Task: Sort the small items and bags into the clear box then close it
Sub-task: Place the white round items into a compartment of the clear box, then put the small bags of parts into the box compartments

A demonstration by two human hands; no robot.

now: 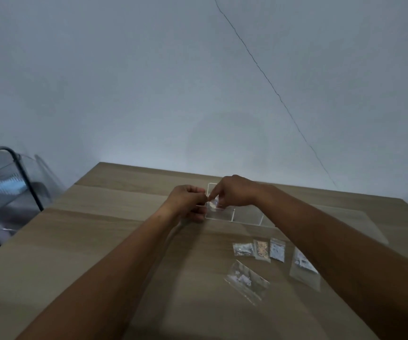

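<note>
A small clear plastic bag (213,203) with pale contents is pinched between both hands over the left end of the clear, shallow compartmented plastic box (246,214), which sits on the pale wood-grain table (99,229) toward its far side. The left hand (188,202) is curled nearly closed, its fingertips gripping the bag's left edge. The right hand (235,191) reaches in from the right, thumb and forefinger pinching the bag's top, and covers the box's far wall. Thin dividers split the box into square cells; two near ones look empty.

Nearer the camera lie five more flat, crinkled clear bags: a row of three small ones (259,249), one holding orange-tan bits, a larger one (247,280) below, and another (301,266) partly under the right forearm. A wire-frame rack (14,177) stands off the table's left edge, against a plain grey wall (149,82).
</note>
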